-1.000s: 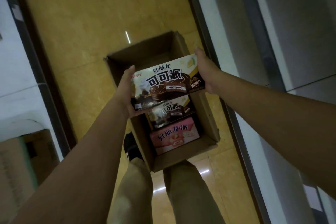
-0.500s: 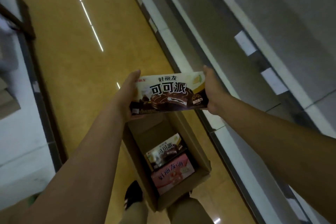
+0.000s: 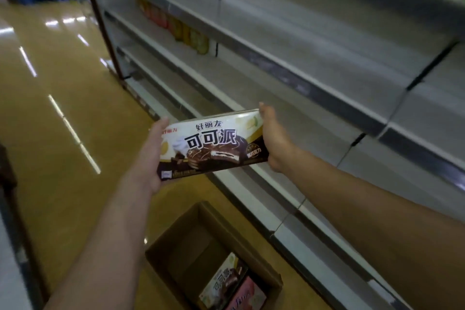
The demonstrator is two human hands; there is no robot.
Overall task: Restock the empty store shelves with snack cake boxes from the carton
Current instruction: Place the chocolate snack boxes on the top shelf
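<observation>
hands: left hand [image 3: 148, 158] and right hand [image 3: 273, 141] are gripping the cocoa pie box [image 3: 214, 146] by its ends
carton [image 3: 256, 257]: sitting near, below — two boxes inside
shelves [image 3: 314, 78]: running along the right

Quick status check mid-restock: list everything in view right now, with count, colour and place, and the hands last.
held snack cake box: one, white and dark brown, held above the carton, in front of the shelves
carton: one, brown cardboard, open, on the floor below the hands
boxes in carton: two visible, one brown and white, one pink, at its near end
shelves: several grey tiers, right, mostly bare
cans: a blurred row, yellow and orange, far shelf
floor: yellow, glossy, left
left hand: gripping the box's left end
right hand: gripping its right end
</observation>
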